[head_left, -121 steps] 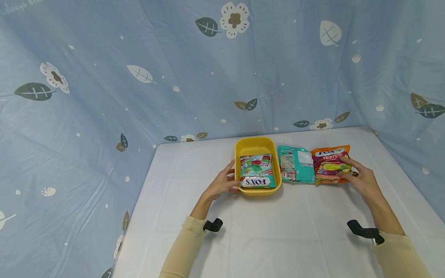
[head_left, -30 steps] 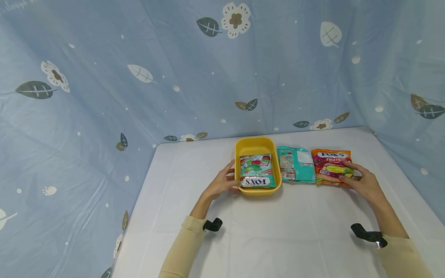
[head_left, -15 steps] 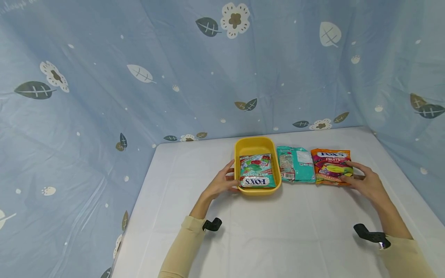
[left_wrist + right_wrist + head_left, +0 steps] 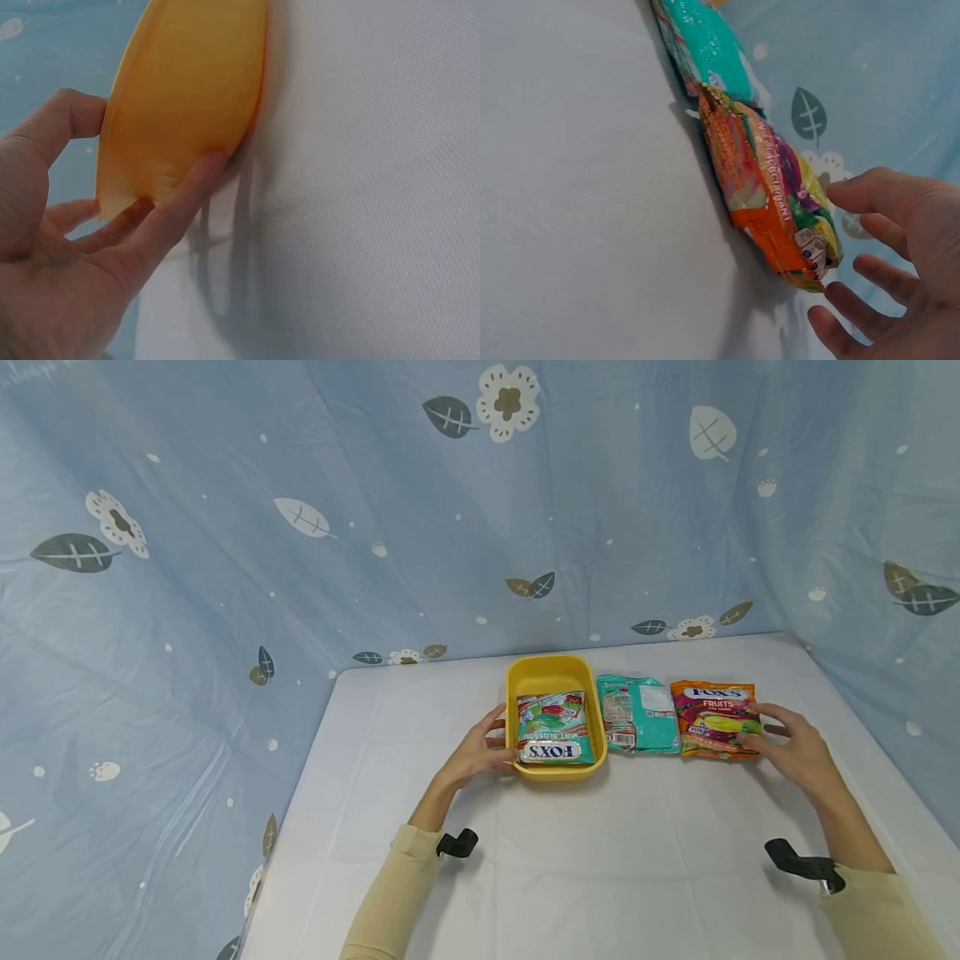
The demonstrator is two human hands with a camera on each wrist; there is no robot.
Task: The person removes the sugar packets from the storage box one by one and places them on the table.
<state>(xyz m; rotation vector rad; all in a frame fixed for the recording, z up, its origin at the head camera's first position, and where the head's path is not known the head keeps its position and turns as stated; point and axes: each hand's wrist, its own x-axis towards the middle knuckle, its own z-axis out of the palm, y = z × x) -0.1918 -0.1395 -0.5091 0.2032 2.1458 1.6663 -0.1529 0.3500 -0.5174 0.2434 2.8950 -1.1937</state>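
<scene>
— What are your hands doing on the table?

— My left hand [image 4: 480,752] rests against the left wall of the yellow tray [image 4: 556,673]. In the left wrist view my straight fingers [image 4: 176,202] lie along its outer side and my thumb sits near its rim, so the hand is open and steadying, not clasping. My right hand [image 4: 791,747] hangs just beside the right edge of the orange Fox's Fruits candy bag [image 4: 716,718]. Its fingers are spread and relaxed, holding nothing; the right wrist view shows a gap between my fingertips [image 4: 840,195] and the bag [image 4: 769,199], so I judge it apart from the pack.

— Why brace the tray like that?

— I judge that a light plastic tray would slide on the smooth white tablecloth [image 4: 615,860], and a palm against its wall keeps it in place.

— And where are the bags?

— The orange one lies flat on the cloth, face up, at the right end of the row. Its front is glossy, with the brand in white letters over pictured fruit, and orange seams top and bottom. Touching its left edge is a teal candy bag [image 4: 639,714], back side up with a white label. Inside the tray lies a Fox's Mint Blossom bag [image 4: 555,728], printed side up.
</scene>
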